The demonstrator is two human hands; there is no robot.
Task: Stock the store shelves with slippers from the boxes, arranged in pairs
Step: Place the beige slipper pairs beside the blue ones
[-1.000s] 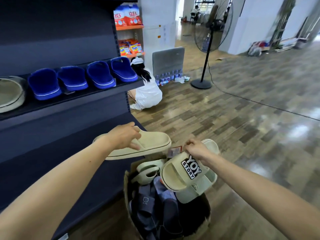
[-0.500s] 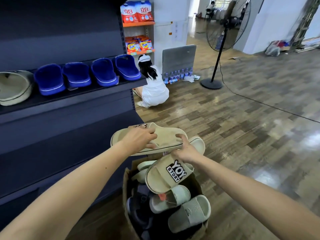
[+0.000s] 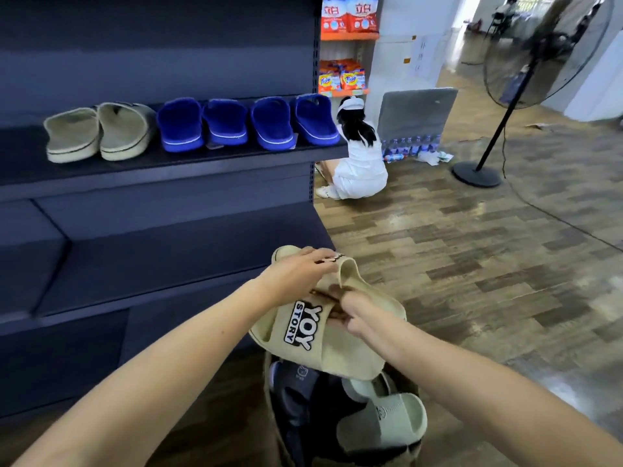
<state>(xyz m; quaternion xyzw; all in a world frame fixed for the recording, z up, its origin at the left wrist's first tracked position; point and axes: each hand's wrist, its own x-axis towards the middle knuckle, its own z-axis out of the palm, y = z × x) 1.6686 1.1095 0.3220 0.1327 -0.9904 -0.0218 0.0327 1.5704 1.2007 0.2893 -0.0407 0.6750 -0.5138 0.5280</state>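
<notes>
Both hands hold two beige slippers pressed together above the cardboard box (image 3: 269,392). My left hand (image 3: 296,274) grips the upper beige slipper (image 3: 367,291) from above. My right hand (image 3: 354,311) pinches the lower beige slipper (image 3: 323,348), whose strap reads "YOY STORY". Inside the box lie a pale green slipper (image 3: 384,416) and dark slippers (image 3: 296,382). On the upper dark shelf (image 3: 168,166) stand a beige pair (image 3: 97,133) and two blue pairs (image 3: 246,123).
The lower shelf (image 3: 151,264) is left of my hands. A person in white (image 3: 357,163) crouches at the shelf's far end. A standing fan (image 3: 505,96) with its cable, a grey panel (image 3: 418,112) and bottles (image 3: 411,146) stand on the wood floor beyond.
My hands have come together, bringing the two beige slippers against each other over the box. The view has swung left, showing the beige pair on the shelf in full.
</notes>
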